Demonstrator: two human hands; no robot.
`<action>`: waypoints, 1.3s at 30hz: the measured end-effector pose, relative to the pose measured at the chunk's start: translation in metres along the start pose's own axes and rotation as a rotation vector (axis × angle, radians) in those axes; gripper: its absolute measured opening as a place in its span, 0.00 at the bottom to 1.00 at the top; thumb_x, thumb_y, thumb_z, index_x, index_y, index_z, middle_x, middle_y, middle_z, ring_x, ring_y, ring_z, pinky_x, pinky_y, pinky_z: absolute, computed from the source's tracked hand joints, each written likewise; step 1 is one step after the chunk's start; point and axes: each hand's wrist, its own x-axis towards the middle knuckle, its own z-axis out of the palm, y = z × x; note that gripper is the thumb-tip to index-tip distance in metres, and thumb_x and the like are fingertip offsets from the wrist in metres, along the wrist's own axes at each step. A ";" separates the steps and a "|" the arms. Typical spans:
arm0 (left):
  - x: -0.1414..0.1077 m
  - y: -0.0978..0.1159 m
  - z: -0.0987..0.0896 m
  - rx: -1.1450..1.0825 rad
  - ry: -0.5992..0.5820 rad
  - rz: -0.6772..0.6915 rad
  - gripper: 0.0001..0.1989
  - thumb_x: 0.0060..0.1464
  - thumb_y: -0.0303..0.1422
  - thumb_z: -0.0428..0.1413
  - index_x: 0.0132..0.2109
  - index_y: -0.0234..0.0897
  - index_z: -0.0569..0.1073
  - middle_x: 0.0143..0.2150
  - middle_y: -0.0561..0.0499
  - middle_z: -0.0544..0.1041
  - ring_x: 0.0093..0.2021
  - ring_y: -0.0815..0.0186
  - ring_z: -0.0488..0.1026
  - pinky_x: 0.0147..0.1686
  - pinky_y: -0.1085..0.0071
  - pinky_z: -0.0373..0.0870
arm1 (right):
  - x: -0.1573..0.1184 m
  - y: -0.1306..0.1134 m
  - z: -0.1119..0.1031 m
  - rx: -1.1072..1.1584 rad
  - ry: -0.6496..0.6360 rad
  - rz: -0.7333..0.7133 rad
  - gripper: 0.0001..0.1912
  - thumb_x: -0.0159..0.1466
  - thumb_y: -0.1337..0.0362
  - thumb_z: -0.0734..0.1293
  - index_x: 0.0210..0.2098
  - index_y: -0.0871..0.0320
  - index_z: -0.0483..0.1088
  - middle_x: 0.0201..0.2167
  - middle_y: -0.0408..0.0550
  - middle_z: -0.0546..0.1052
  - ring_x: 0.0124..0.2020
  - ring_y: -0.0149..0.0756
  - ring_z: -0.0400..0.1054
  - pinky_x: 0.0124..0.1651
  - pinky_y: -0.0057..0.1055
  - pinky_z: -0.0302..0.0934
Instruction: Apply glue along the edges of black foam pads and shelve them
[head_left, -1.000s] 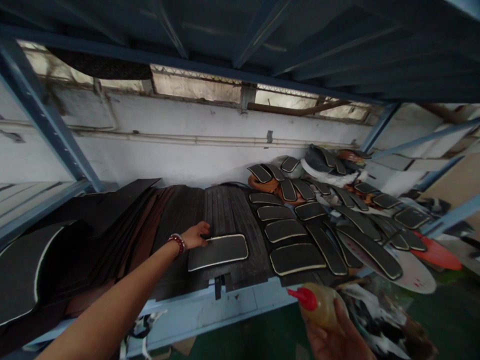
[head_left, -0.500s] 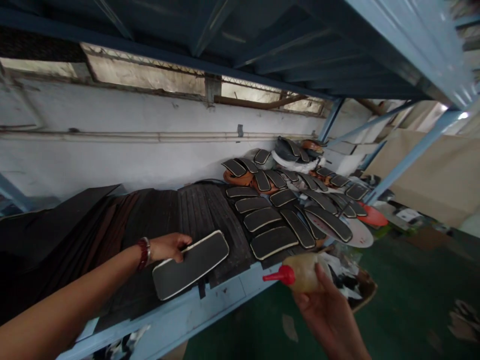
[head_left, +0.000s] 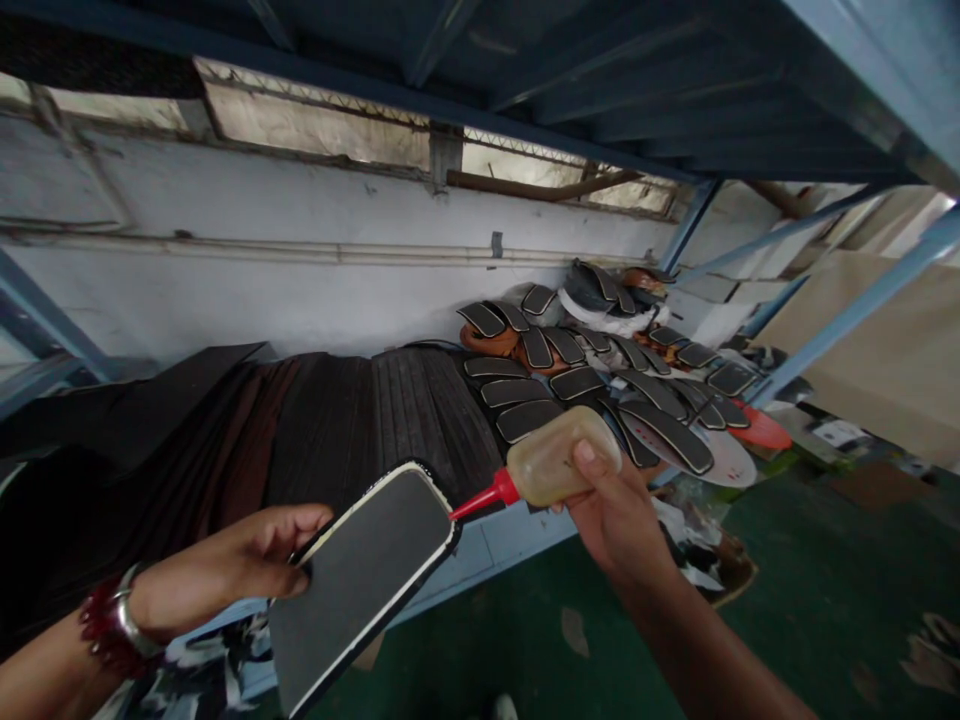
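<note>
A dark grey panel (head_left: 367,575) with rounded corners and a pale line along its border is tilted in front of the shelf. My left hand (head_left: 232,565) pinches its left edge between thumb and fingers. In my right hand (head_left: 611,510) is a squeeze bottle (head_left: 559,455) of yellowish liquid, lying on its side, with a red nozzle (head_left: 487,495). The nozzle tip meets the panel's upper right corner at the pale border.
Long dark strips (head_left: 322,430) lie side by side on the blue shelf (head_left: 469,550). Several pale-edged panels (head_left: 660,435) are spread to the right, some on orange-brown rolls (head_left: 487,340). An upper blue shelf (head_left: 525,70) hangs overhead; an open box (head_left: 731,570) stands below right.
My left hand has brought the panel off the strips, nearer to me. The bottle in my right hand has moved up and left, its nozzle now at the panel's corner.
</note>
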 end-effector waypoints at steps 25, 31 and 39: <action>0.000 -0.012 0.019 -0.070 -0.089 0.085 0.13 0.39 0.32 0.68 0.37 0.39 0.82 0.33 0.49 0.82 0.33 0.60 0.76 0.34 0.69 0.73 | -0.023 0.013 -0.007 0.002 0.141 -0.068 0.15 0.62 0.56 0.75 0.41 0.58 0.71 0.34 0.45 0.72 0.29 0.35 0.68 0.25 0.26 0.64; 0.003 -0.015 0.021 -0.120 -0.081 0.095 0.13 0.39 0.30 0.69 0.37 0.38 0.81 0.33 0.48 0.82 0.32 0.61 0.76 0.35 0.69 0.73 | -0.032 0.016 -0.004 -0.005 0.132 -0.052 0.15 0.63 0.56 0.74 0.43 0.58 0.71 0.34 0.47 0.73 0.30 0.37 0.69 0.24 0.27 0.64; 0.004 -0.017 0.023 -0.195 -0.058 0.090 0.14 0.38 0.28 0.69 0.36 0.35 0.81 0.34 0.45 0.82 0.31 0.59 0.78 0.33 0.67 0.74 | -0.045 0.019 0.008 0.023 0.149 -0.016 0.20 0.60 0.56 0.77 0.46 0.57 0.71 0.35 0.47 0.74 0.31 0.36 0.70 0.26 0.26 0.64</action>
